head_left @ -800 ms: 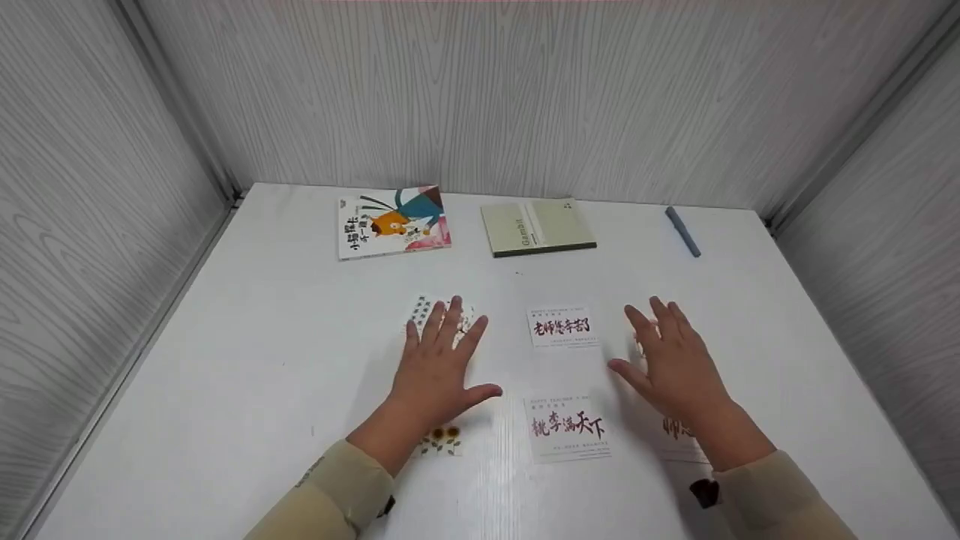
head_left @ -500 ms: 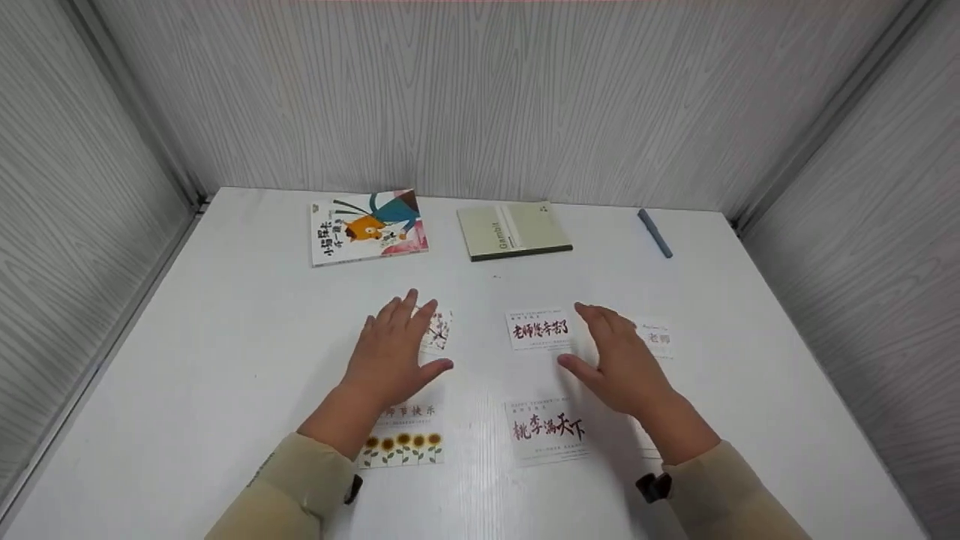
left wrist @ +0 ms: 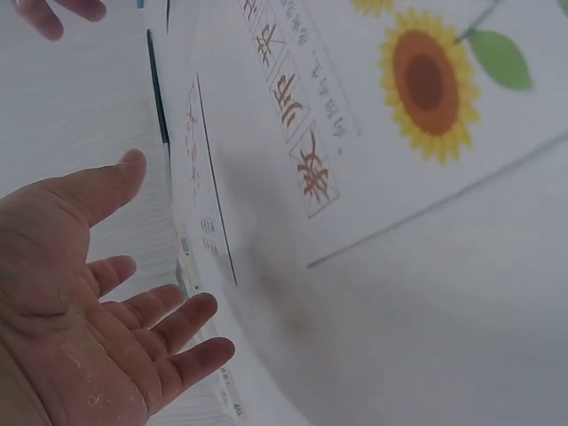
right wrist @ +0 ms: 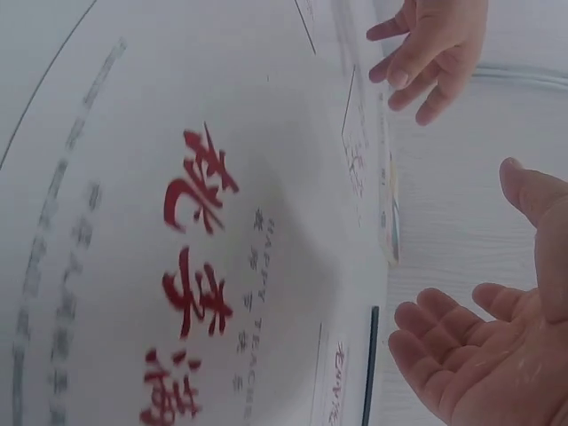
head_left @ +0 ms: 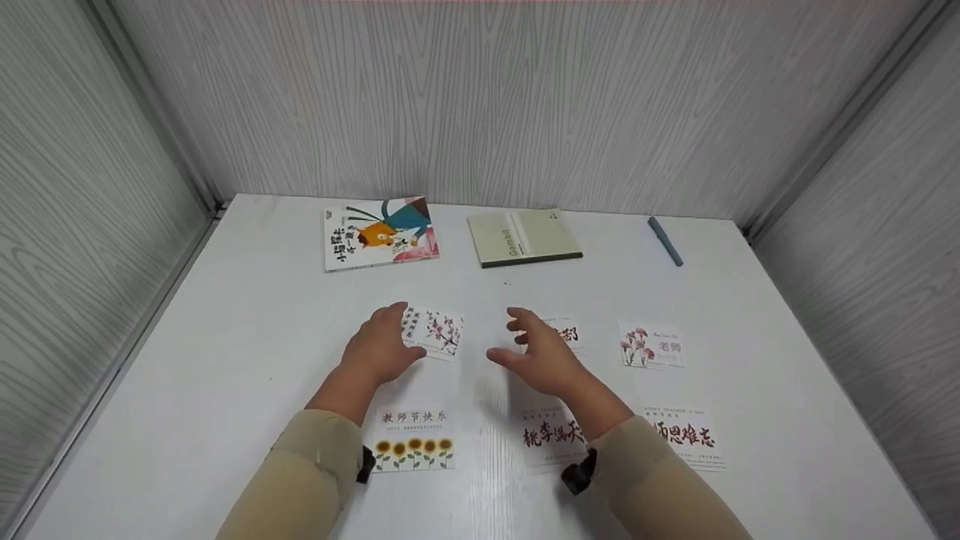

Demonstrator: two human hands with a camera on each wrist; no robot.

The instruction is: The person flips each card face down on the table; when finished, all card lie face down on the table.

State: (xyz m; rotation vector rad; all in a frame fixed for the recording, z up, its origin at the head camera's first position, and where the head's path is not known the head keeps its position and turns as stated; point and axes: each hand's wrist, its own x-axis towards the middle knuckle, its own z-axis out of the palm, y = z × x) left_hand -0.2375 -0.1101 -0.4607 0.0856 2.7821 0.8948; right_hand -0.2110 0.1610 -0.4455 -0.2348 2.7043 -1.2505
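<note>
My left hand (head_left: 375, 349) is beside a card with pink blossom branches (head_left: 444, 334), fingers and thumb spread apart and holding nothing. My right hand (head_left: 546, 358), also holding nothing, hovers over a card with red lettering (head_left: 571, 335) and hides its left part. Below the left hand lies a sunflower card (head_left: 415, 442), seen close up in the left wrist view. Another red-lettered card (head_left: 549, 439) is partly covered by the right forearm; its characters fill the right wrist view. Farther right are a pink-flower card (head_left: 652, 346) and a third red-lettered card (head_left: 694, 439), partly behind the sleeve.
Along the back of the white table (head_left: 225, 360) lie a picture book with an orange animal (head_left: 379, 236), a green Gambit notebook (head_left: 551, 236) and a grey-blue pen (head_left: 666, 241). Grey wood-grain panels (head_left: 480, 97) enclose the table at the back and both sides.
My right hand has moved left from the pink-flower card to over the red-lettered card, uncovering the former. The left hand has shifted left off the blossom card. The head view has shifted slightly.
</note>
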